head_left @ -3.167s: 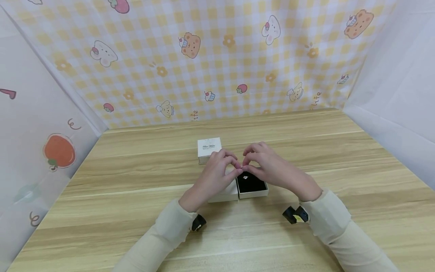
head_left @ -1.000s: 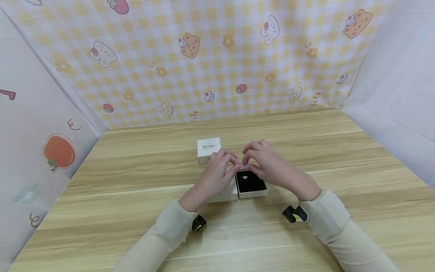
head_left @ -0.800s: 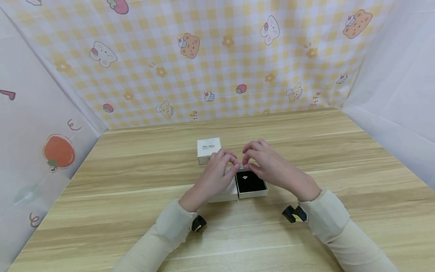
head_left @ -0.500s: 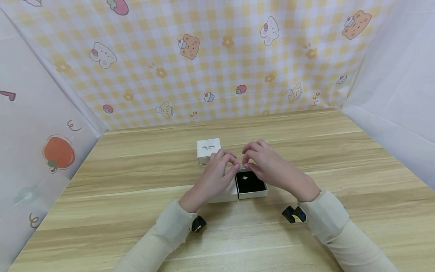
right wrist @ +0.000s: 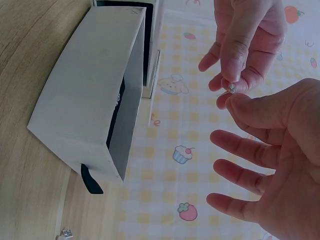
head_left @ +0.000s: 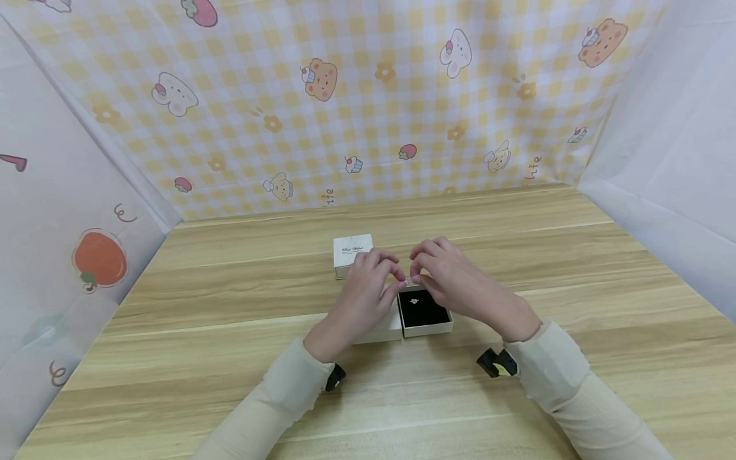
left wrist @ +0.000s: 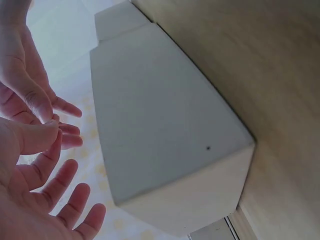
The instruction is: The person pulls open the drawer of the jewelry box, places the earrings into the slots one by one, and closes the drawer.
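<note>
My left hand point(head_left: 363, 291) and right hand point(head_left: 454, 278) meet over the far edge of a small white box with a black lining point(head_left: 425, 312). Between the fingertips of both sits a tiny sparkling ring point(right wrist: 232, 88), its stone showing and most of its band hidden. Thumb and index finger of each hand pinch it, while the other fingers fan out in the wrist views. A second sparkling ring point(head_left: 414, 301) stands in the black lining. The right wrist view shows a black ribbon tab point(right wrist: 91, 180) on this lined box.
Left of the lined box lies another white box point(head_left: 379, 331), partly under my left hand. Behind stands a white box with printed lettering point(head_left: 352, 249). A small glittering piece point(right wrist: 66, 233) lies on the wooden table. A checked cloth point(head_left: 368, 115) hangs at the back.
Compared with the earliest frame, my fingertips have drawn slightly apart, so the ring between them shows. Both hands stay over the same spot, and the boxes have not moved.
</note>
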A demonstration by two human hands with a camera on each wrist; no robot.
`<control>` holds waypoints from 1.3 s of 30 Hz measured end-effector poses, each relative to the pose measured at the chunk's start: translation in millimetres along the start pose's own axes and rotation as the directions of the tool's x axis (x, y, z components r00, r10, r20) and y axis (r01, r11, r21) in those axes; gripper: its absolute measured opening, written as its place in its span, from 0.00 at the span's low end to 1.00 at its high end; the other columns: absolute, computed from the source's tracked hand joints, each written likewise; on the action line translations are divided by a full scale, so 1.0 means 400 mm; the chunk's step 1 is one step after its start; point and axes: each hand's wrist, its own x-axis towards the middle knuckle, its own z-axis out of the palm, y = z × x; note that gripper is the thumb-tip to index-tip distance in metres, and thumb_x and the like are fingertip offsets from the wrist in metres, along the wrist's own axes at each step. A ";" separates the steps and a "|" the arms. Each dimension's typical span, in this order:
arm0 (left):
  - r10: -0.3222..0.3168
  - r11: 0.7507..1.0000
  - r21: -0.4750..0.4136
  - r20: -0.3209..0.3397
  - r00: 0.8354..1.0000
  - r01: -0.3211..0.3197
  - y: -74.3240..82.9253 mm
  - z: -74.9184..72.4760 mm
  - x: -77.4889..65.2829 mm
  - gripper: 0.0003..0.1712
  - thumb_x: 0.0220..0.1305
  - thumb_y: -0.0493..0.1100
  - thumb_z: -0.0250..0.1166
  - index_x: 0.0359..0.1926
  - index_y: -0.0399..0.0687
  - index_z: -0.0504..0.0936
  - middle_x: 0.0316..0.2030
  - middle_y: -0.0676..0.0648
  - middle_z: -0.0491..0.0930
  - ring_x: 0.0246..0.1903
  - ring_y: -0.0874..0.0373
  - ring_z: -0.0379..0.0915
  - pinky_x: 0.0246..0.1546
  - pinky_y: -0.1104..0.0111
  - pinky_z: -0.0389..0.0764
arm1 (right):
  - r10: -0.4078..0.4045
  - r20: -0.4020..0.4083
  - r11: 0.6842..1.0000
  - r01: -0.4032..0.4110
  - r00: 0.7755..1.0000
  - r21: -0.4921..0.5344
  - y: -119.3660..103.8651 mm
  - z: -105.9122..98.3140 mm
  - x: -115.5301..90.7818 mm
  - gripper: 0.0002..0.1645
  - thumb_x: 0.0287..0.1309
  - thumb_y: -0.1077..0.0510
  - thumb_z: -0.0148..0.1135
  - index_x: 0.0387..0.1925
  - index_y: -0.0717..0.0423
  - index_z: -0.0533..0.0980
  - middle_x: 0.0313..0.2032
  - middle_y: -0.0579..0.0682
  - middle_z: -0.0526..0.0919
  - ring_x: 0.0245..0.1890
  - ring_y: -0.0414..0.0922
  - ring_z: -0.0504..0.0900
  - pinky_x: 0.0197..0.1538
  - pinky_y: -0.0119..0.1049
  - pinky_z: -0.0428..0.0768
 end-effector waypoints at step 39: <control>-0.051 0.989 0.144 0.178 0.983 0.026 0.000 -0.005 -0.004 0.22 0.59 0.57 0.62 0.47 0.48 0.78 0.54 0.47 0.72 0.53 0.45 0.66 0.55 0.53 0.67 | 0.049 0.096 0.999 -0.049 0.994 0.007 0.010 -0.001 -0.006 0.03 0.52 0.62 0.66 0.26 0.52 0.79 0.46 0.54 0.77 0.49 0.53 0.70 0.52 0.51 0.70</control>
